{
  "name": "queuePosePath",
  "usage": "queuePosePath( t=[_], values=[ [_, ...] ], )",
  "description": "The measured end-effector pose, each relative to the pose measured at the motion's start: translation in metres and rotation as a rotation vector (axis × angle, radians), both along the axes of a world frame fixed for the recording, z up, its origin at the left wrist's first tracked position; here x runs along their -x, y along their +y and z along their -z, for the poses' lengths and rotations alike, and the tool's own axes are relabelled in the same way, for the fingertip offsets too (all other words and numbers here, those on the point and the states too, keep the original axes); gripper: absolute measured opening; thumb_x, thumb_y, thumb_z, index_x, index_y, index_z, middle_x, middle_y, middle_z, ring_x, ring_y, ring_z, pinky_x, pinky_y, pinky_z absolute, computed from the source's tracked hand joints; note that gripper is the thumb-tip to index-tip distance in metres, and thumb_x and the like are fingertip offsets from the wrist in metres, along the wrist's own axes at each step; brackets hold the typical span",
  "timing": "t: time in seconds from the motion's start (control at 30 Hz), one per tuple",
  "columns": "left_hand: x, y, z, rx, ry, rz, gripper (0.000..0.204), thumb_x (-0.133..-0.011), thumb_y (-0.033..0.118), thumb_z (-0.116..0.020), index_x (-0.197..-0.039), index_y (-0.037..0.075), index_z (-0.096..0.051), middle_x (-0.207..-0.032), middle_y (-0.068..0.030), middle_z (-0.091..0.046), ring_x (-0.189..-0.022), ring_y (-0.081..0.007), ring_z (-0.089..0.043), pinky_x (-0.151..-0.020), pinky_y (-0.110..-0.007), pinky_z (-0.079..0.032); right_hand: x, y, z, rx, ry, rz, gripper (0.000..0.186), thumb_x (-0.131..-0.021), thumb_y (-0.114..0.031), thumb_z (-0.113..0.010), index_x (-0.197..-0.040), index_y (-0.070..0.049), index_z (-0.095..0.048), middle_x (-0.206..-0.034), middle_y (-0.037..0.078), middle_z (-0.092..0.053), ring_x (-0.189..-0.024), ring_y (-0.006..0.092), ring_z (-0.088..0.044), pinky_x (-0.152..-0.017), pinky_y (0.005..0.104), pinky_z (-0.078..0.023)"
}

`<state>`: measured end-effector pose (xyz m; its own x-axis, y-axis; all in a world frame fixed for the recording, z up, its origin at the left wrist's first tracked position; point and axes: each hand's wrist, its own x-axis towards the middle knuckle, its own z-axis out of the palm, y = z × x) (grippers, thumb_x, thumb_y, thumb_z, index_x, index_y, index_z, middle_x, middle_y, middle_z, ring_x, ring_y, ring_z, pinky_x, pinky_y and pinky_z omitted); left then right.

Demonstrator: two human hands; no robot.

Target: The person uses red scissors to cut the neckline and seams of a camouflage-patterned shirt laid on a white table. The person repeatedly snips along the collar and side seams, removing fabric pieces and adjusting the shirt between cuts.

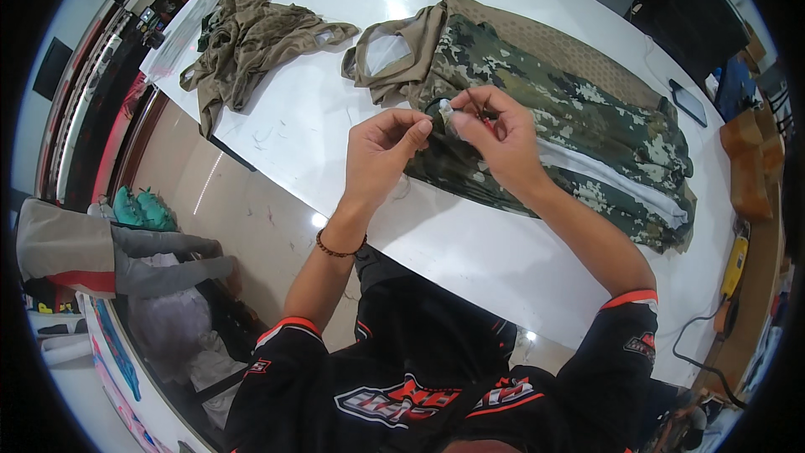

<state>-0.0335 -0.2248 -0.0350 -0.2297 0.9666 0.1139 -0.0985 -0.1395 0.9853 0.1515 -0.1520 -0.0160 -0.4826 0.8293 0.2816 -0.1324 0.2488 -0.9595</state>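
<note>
A green camouflage garment (579,109) lies spread over the white table, with a pale strip running along its length. At its near left end, my left hand (381,151) pinches the garment's edge between thumb and fingers. Close beside it, my right hand (507,138) is closed around a small tool with a red part (493,126). The fingers hide most of that tool, so its kind does not show clearly. Some whitish, bunched material (447,111) shows between the two hands.
A tan patterned garment (402,54) lies partly under the camouflage one. Another crumpled tan garment (251,38) is at the table's far left. A phone (688,102) and a yellow corded tool (735,267) are on the right. Loose threads dot the white table (327,96).
</note>
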Motion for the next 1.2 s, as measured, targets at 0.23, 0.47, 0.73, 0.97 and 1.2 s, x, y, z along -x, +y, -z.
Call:
queuePosePath(
  t=[0.23,0.47,0.73,0.97,1.2],
  values=[
    [-0.001,0.002,-0.002,-0.04,-0.037,0.07,0.013,-0.094,0.007,-0.075,-0.101,-0.003,-0.071,-0.092,-0.0088,-0.074,-0.083,-0.0163,-0.072,-0.068,-0.026,-0.054,-0.02,-0.002,-0.052,0.573,-0.052,-0.309,0.041,-0.107,-0.04,-0.048,-0.098,-0.003,-0.064,-0.064,-0.005,-0.042,-0.044,0.0031,-0.029,-0.038,0.0222,-0.021],
    [0.001,0.001,0.001,-0.07,-0.037,0.047,0.013,-0.093,0.006,-0.075,-0.101,-0.003,-0.07,-0.092,-0.0097,-0.074,-0.081,-0.0159,-0.071,-0.071,-0.027,-0.058,-0.024,-0.003,-0.052,0.827,-0.276,-0.411,0.037,-0.108,-0.039,-0.046,-0.095,-0.005,-0.056,-0.062,-0.005,-0.038,-0.041,0.0021,-0.027,-0.034,0.021,-0.02],
    [0.001,-0.002,0.003,-0.073,-0.017,0.054,0.014,-0.089,0.001,-0.078,-0.099,-0.006,-0.072,-0.095,-0.0107,-0.074,-0.083,-0.0142,-0.07,-0.074,-0.028,-0.06,-0.018,-0.008,-0.045,0.916,-0.232,-0.392,0.036,-0.108,-0.041,-0.044,-0.097,-0.009,-0.053,-0.06,-0.005,-0.036,-0.04,0.003,-0.024,-0.034,0.0224,-0.017],
    [0.002,-0.001,0.009,-0.104,-0.022,0.066,0.013,-0.087,-0.003,-0.078,-0.098,-0.006,-0.073,-0.094,-0.0093,-0.074,-0.083,-0.0129,-0.068,-0.078,-0.025,-0.056,-0.014,-0.012,-0.032,0.895,-0.144,-0.443,0.032,-0.108,-0.04,-0.044,-0.093,-0.013,-0.049,-0.059,-0.006,-0.034,-0.04,0.0043,-0.022,-0.035,0.0246,-0.017],
    [0.005,-0.002,0.005,-0.083,0.102,0.056,0.011,-0.087,-0.003,-0.078,-0.096,-0.006,-0.072,-0.095,-0.0079,-0.073,-0.081,-0.0112,-0.066,-0.074,-0.023,-0.053,-0.011,-0.017,-0.028,0.892,-0.101,-0.429,0.032,-0.108,-0.041,-0.044,-0.092,-0.013,-0.048,-0.06,-0.006,-0.032,-0.041,0.0039,-0.022,-0.035,0.0229,-0.017]
  ],
)
